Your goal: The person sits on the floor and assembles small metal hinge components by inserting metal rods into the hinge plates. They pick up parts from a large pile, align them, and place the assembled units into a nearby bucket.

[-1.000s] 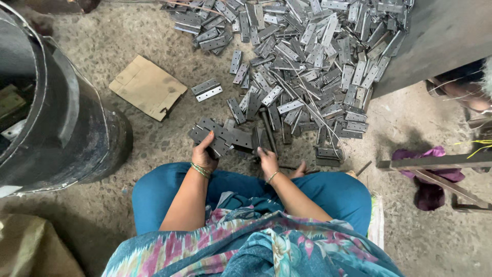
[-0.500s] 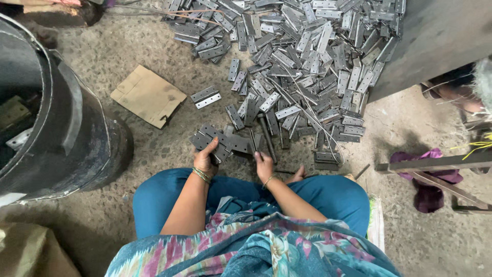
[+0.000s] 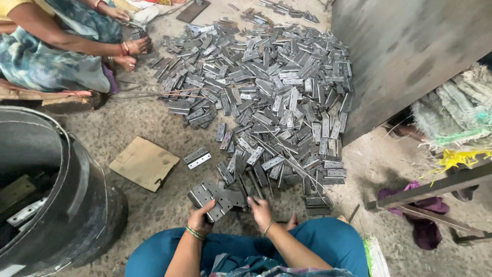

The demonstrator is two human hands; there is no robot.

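Head view, looking down at a concrete floor. Left hand [image 3: 200, 219] at bottom centre grips a fanned bunch of grey metal hinges [image 3: 215, 197], fingers curled over its lower edge. Right hand [image 3: 261, 212] just beside it is closed on the right end of the same bunch, thumb on top. The bunch sits low in the frame, just above the person's knees in blue trousers [image 3: 328, 241]. Big loose pile of hinges [image 3: 277, 97] fills the centre and upper middle, touching the held bunch at its lower edge. One open hinge [image 3: 197, 158] lies apart, left of the pile, next to a cardboard scrap [image 3: 145, 163]. Black drum [image 3: 66, 205] at lower left. Another person's hands [image 3: 134, 47] at upper left, at the pile's edge. Grey metal sheet [image 3: 410, 51] at upper right.
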